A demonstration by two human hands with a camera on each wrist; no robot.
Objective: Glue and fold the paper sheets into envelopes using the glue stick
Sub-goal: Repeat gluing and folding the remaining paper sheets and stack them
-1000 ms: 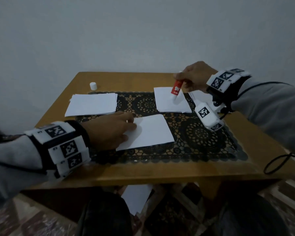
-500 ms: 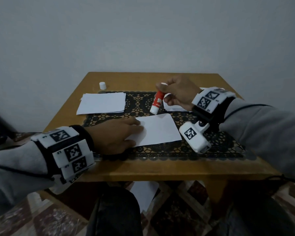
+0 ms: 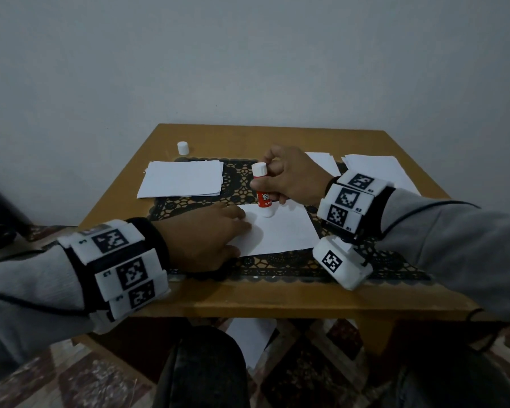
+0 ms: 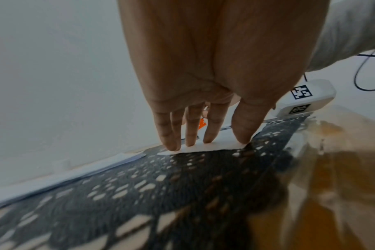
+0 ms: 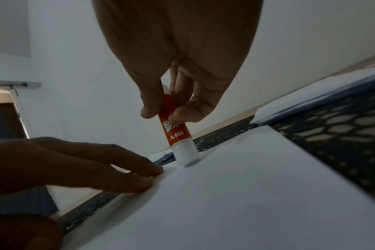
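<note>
A white paper sheet (image 3: pixel 280 231) (image 5: pixel 235 194) lies on the dark lace mat (image 3: pixel 277 266) in front of me. My left hand (image 3: pixel 209 234) (image 4: pixel 203 140) presses flat, straight fingers on its left edge. My right hand (image 3: pixel 289 178) (image 5: pixel 167 113) grips a red and white glue stick (image 3: pixel 264 195) (image 5: pixel 178 133), held upright with its open tip down on the sheet's far edge, just right of the left fingertips. In the left wrist view only an orange sliver of the stick (image 4: pixel 202 123) shows between the fingers.
A stack of white sheets (image 3: pixel 181 182) lies at the back left of the wooden table (image 3: pixel 277 301), with the glue stick's white cap (image 3: pixel 183 148) beyond it. More paper (image 3: pixel 374 169) lies at the back right. One sheet (image 3: pixel 251 340) lies on the floor under the table.
My right hand carried the glue stick from the far sheet toward me and set its tip on the near sheet. The left hand stayed pressing on the sheet.
</note>
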